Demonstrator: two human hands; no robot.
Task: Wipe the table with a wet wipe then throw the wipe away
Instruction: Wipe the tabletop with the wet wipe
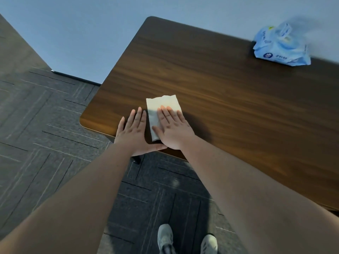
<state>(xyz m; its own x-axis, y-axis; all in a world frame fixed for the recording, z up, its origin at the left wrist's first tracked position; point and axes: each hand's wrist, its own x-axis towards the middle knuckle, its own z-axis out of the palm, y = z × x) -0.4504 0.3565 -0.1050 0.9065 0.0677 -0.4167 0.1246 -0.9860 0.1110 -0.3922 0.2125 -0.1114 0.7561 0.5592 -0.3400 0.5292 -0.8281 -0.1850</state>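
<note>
A white wet wipe (pixel 161 105) lies flat near the front left corner of the dark wooden table (pixel 211 79). My right hand (pixel 174 129) presses flat on the wipe's right half, fingers spread, covering part of it. Just left of the wipe, my left hand (pixel 134 131) rests flat on the bare wood, its thumb reaching under the right hand at the table's front edge. Neither hand grips anything.
A blue pack of wet wipes (pixel 280 50) sits at the table's far right, its flap up. Grey carpet tiles (pixel 45 125) cover the floor to the left and below. A blue-grey wall (pixel 82 33) stands behind the table. My shoes (pixel 187 239) show below.
</note>
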